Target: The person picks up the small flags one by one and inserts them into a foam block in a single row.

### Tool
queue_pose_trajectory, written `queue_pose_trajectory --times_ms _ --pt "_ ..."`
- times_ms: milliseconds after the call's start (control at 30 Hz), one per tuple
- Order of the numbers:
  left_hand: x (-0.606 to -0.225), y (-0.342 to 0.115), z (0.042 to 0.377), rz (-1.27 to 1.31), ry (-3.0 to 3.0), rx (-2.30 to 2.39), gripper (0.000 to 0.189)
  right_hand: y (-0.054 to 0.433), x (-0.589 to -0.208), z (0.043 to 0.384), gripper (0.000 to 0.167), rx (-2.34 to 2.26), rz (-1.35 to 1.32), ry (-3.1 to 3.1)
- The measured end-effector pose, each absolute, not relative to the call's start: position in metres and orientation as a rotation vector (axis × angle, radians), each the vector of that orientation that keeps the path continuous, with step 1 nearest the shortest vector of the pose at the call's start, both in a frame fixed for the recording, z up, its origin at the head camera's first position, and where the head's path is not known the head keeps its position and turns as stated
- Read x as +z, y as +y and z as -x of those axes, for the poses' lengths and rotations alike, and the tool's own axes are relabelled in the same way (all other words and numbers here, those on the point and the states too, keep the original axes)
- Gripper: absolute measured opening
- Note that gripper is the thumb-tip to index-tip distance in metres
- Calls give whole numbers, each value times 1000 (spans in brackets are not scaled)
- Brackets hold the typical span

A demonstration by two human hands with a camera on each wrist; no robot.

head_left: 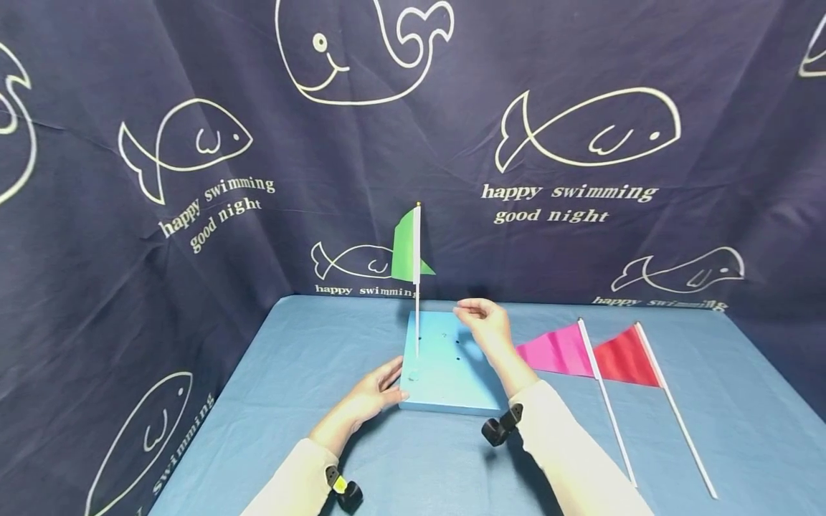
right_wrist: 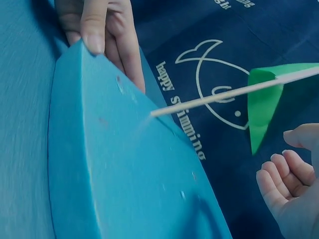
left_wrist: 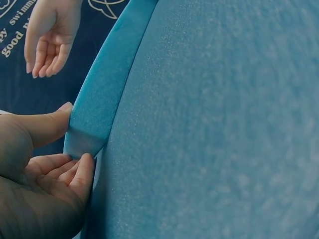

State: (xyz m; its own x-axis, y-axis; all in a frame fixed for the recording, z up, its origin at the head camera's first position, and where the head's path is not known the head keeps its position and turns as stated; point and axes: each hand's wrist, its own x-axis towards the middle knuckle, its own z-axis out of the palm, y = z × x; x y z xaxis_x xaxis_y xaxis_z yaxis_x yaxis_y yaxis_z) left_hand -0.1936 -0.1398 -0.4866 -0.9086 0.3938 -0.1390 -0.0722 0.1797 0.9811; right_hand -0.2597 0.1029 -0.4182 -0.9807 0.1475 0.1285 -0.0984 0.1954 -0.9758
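Note:
A thick light-blue foam board (head_left: 452, 390) with small holes in its top lies on the table. My left hand (head_left: 373, 394) grips its near left corner; in the left wrist view the thumb (left_wrist: 50, 124) and fingers lie on different faces of that corner. A green flag (head_left: 404, 247) on a thin white pole stands upright in the board's left part, seen in the right wrist view with its pole (right_wrist: 219, 97) meeting the top. My right hand (head_left: 487, 326) hovers over the board's far right part, apart from the pole, fingers loosely bent and holding nothing.
Right of the board, a pink flag (head_left: 561, 351) and a red flag (head_left: 629, 358) on white poles lie side by side on the blue tablecloth (head_left: 310, 344). A dark curtain (head_left: 452, 158) with fish drawings hangs behind the table.

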Motion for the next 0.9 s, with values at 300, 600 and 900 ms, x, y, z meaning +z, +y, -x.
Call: queue_pose_trajectory --times_ms 300,600,900 --pt "-487 -142 194 -304 2076 1829 74 135 -423 253 28 1864 87 -2289" --pt "-485 -147 192 -312 2103 1795 75 157 -426 247 28 1805 157 -2327" --pt "-484 -139 192 -311 2074 1811 75 188 -437 241 29 1801 156 -2333"
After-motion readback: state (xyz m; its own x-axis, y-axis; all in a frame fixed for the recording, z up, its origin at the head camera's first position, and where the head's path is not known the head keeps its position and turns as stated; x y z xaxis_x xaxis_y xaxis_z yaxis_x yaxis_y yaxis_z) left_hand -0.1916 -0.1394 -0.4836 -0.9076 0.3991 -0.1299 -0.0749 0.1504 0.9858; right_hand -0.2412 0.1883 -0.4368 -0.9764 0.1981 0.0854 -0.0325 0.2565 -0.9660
